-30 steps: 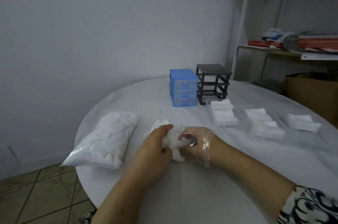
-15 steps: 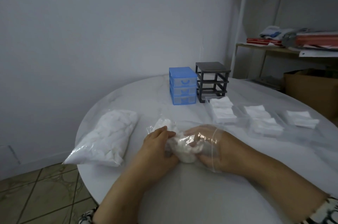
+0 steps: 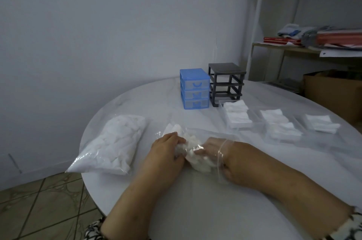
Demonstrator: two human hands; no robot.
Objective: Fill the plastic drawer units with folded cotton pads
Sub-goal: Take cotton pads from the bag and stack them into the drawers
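Observation:
A clear plastic bag (image 3: pixel 203 135) with white cotton pads (image 3: pixel 197 159) lies on the round white table (image 3: pixel 195 210) in front of me. My left hand (image 3: pixel 166 151) grips the bag's left end. My right hand (image 3: pixel 221 157) is inside the bag, fingers curled on the pads. A blue drawer unit (image 3: pixel 194 88) with three shut drawers stands at the back, and beside it a dark grey frame (image 3: pixel 226 83) without drawers. Three clear drawers lie to the right with folded pads (image 3: pixel 237 114) in them.
A full sealed bag of cotton pads (image 3: pixel 115 143) lies at the table's left edge. Behind the table on the right stand a shelf (image 3: pixel 293 47) with papers and a cardboard box (image 3: pixel 333 90). Tiled floor shows at lower left.
My right hand has pushed deeper into the bag, whose opening is now at the wrist. Both hands have shifted a little nearer to me with the pads.

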